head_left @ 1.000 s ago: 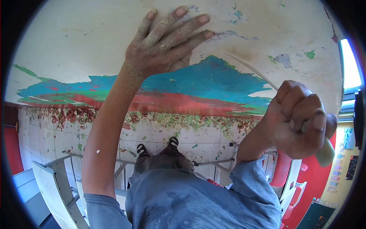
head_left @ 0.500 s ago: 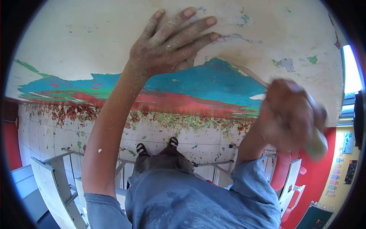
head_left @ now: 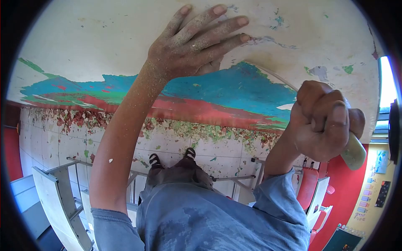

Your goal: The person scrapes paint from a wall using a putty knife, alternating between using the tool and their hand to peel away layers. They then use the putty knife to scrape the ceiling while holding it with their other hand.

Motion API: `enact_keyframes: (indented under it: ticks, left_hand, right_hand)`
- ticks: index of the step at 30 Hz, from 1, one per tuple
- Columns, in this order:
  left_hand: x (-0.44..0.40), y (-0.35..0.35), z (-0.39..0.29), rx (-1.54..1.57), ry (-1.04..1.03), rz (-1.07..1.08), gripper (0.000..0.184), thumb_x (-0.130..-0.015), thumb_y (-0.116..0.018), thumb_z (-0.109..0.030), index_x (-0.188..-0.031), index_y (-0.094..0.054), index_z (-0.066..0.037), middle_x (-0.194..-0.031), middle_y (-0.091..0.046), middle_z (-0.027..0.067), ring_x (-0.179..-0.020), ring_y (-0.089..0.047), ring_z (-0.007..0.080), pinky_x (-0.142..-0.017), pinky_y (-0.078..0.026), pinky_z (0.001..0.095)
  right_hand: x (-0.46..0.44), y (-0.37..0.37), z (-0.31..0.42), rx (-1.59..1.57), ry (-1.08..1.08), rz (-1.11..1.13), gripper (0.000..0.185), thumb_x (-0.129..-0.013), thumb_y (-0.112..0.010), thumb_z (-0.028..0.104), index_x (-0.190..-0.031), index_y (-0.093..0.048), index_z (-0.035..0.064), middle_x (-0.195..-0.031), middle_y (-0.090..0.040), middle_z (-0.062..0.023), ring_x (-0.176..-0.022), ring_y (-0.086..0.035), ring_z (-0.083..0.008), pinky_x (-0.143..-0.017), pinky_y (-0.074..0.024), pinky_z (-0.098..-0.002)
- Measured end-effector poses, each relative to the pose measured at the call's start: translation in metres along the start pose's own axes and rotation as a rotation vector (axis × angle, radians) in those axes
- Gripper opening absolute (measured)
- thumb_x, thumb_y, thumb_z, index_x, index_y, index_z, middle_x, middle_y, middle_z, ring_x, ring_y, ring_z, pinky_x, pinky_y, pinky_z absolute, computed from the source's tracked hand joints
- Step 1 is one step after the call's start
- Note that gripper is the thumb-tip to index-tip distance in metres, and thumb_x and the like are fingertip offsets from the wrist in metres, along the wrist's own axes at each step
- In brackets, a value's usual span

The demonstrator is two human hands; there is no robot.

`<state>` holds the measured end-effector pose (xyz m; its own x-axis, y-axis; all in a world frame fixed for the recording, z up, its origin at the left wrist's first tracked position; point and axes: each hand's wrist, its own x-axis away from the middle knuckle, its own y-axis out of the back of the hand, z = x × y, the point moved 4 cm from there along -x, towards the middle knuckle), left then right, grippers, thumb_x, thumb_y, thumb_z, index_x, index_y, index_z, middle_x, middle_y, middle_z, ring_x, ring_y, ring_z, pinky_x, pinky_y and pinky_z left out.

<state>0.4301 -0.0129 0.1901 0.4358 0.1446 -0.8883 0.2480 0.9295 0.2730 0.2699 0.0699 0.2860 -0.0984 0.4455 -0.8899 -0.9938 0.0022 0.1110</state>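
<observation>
My left hand [head_left: 188, 48], dusted with pale powder, lies on the whitish wall [head_left: 109, 42] with its fingers spread. Its thumb is mostly hidden beneath the palm. In the fist of my right hand [head_left: 324, 119] is a scraper with a pale green handle [head_left: 354, 154] and a long thin blade [head_left: 281, 78]. The blade points up and left, along the upper edge of the blue paint [head_left: 226, 90]; whether its tip touches the wall I cannot tell. Below the blue, a band of red paint [head_left: 197, 111] runs along the wall's lower part, with ragged green streaks.
Paint flakes [head_left: 217, 130] litter the tiled floor [head_left: 167, 144] along the wall's foot. Behind me stand a white-topped metal-framed bench [head_left: 58, 205] on the left and red chairs [head_left: 307, 188] on the right. A window [head_left: 387, 83] is at far right.
My right hand was blurred by motion and is now sharper, slightly farther right. The view has shifted a little, so my left hand appears slightly higher and farther right, still spread on the wall.
</observation>
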Motion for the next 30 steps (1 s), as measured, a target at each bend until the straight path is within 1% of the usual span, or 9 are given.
enact_keyframes:
  ticks: [4, 10, 14, 18, 20, 23, 25, 29, 30]
  left_hand:
    - [0.002, -0.002, 0.001, 0.024, 0.01, -0.018, 0.037, -0.076, -0.046, -0.037, -0.113, -0.052, -0.04, -0.126, -0.045, -0.0127, -0.12, -0.037, 0.0155, -0.106, -0.019, 0.0411]
    - [0.002, -0.002, 0.0, 0.023, 0.013, -0.024, 0.036, -0.079, -0.045, -0.039, -0.114, -0.051, -0.039, -0.126, -0.045, -0.013, -0.12, -0.036, 0.0159, -0.106, -0.019, 0.0411]
    - [0.003, -0.004, 0.001, 0.018, 0.013, -0.022, 0.035, -0.08, -0.044, -0.04, -0.114, -0.051, -0.039, -0.126, -0.045, -0.0129, -0.121, -0.036, 0.0163, -0.106, -0.018, 0.0409]
    - [0.0, -0.005, 0.002, 0.012, 0.005, -0.031, 0.035, -0.08, -0.043, -0.04, -0.114, -0.051, -0.039, -0.126, -0.045, -0.0129, -0.121, -0.036, 0.0167, -0.107, -0.017, 0.041]
    - [0.003, -0.005, 0.001, 0.018, 0.011, -0.033, 0.035, -0.08, -0.043, -0.039, -0.114, -0.051, -0.039, -0.126, -0.045, -0.0128, -0.121, -0.036, 0.0168, -0.107, -0.017, 0.041]
    - [0.002, -0.002, 0.0, 0.019, 0.013, 0.007, 0.036, -0.079, -0.044, -0.039, -0.114, -0.051, -0.039, -0.126, -0.045, -0.0129, -0.121, -0.036, 0.0167, -0.106, -0.017, 0.0413]
    - [0.0, -0.004, 0.003, 0.008, 0.002, -0.017, 0.036, -0.079, -0.045, -0.039, -0.114, -0.052, -0.04, -0.126, -0.045, -0.0124, -0.121, -0.036, 0.0167, -0.106, -0.018, 0.0414]
    - [0.002, -0.009, 0.0, 0.098, 0.007, -0.091, 0.036, -0.083, -0.042, -0.037, -0.118, -0.048, -0.036, -0.132, -0.038, -0.0083, -0.126, -0.029, 0.017, -0.109, -0.01, 0.0419]
    - [-0.002, -0.009, 0.002, 0.098, 0.002, -0.041, 0.035, -0.082, -0.042, -0.035, -0.117, -0.049, -0.036, -0.132, -0.038, -0.0088, -0.126, -0.029, 0.017, -0.109, -0.01, 0.0417]
  right_hand:
    - [-0.001, -0.004, -0.002, 0.134, -0.064, -0.143, 0.022, -0.077, -0.037, 0.004, -0.06, -0.029, 0.0138, -0.045, -0.026, -0.0013, -0.035, -0.019, -0.0081, -0.034, -0.0168, -0.0258]
    - [0.004, 0.012, -0.005, -0.196, 0.055, 0.043, 0.019, -0.078, -0.037, 0.004, -0.062, -0.03, 0.0112, -0.045, -0.026, -0.0015, -0.035, -0.018, -0.0079, -0.034, -0.0163, -0.0256]
    - [-0.003, -0.001, -0.009, -0.119, 0.107, 0.022, 0.017, -0.076, -0.037, 0.004, -0.062, -0.031, 0.0122, -0.046, -0.027, -0.002, -0.035, -0.017, -0.0081, -0.034, -0.0154, -0.026]
    - [-0.001, 0.006, -0.008, -0.397, 0.187, 0.125, 0.014, -0.076, -0.037, 0.004, -0.065, -0.032, 0.01, -0.046, -0.028, -0.0027, -0.036, -0.018, -0.0086, -0.034, -0.016, -0.026]
    - [0.007, 0.016, -0.016, -0.449, 0.188, 0.068, 0.014, -0.076, -0.038, 0.004, -0.065, -0.032, 0.0099, -0.046, -0.028, -0.0026, -0.035, -0.019, -0.0088, -0.034, -0.0163, -0.0258]
    - [0.034, 0.043, -0.033, -0.265, 0.154, -0.227, 0.016, -0.075, -0.04, 0.004, -0.063, -0.034, 0.0119, -0.044, -0.026, -0.0016, -0.035, -0.019, -0.0088, -0.034, -0.016, -0.0253]
    - [0.032, 0.044, -0.037, -0.222, 0.128, -0.275, 0.017, -0.075, -0.04, 0.004, -0.062, -0.033, 0.0126, -0.044, -0.025, -0.0011, -0.035, -0.019, -0.0087, -0.034, -0.0159, -0.0252]
    - [0.007, 0.031, -0.009, -0.262, 0.042, -0.131, 0.02, -0.076, -0.04, 0.006, -0.059, -0.03, 0.0126, -0.043, -0.023, -0.0004, -0.035, -0.016, -0.0081, -0.034, -0.016, -0.0252]
    - [-0.001, 0.028, -0.005, -0.273, 0.03, -0.089, 0.021, -0.076, -0.039, 0.007, -0.059, -0.029, 0.0126, -0.043, -0.023, -0.0002, -0.035, -0.016, -0.0079, -0.034, -0.016, -0.0252]
